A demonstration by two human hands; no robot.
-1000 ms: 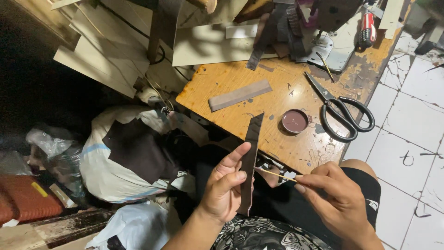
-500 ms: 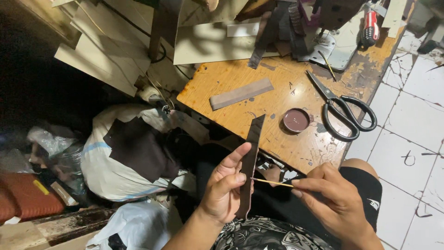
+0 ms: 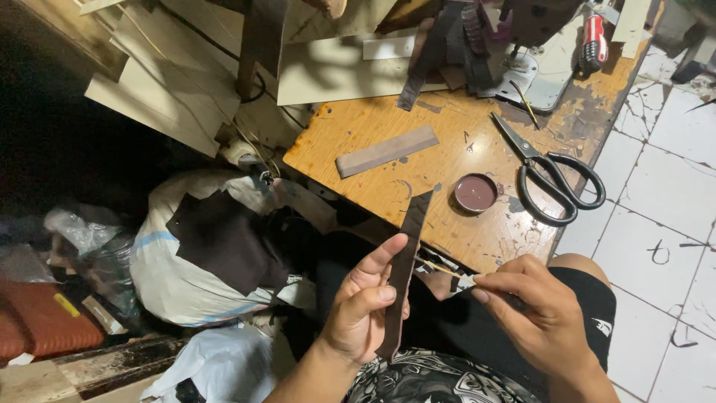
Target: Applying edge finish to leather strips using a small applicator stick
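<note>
Left hand point(image 3: 365, 310) grips a long dark leather strip point(image 3: 403, 272), held upright over the lap, thumb and fingers closed along its lower half. Right hand point(image 3: 533, 302) pinches a thin stick point(image 3: 440, 266), tip at the strip's edge. Beyond, a scuffed orange wooden worktop point(image 3: 373, 127) carries black scissors point(image 3: 556, 175), a small round tin point(image 3: 476, 192) (dark paste inside) and a grey bar point(image 3: 386, 150). White sack point(image 3: 179, 276) at left; cracked white tile floor point(image 3: 656, 194) at right.
</note>
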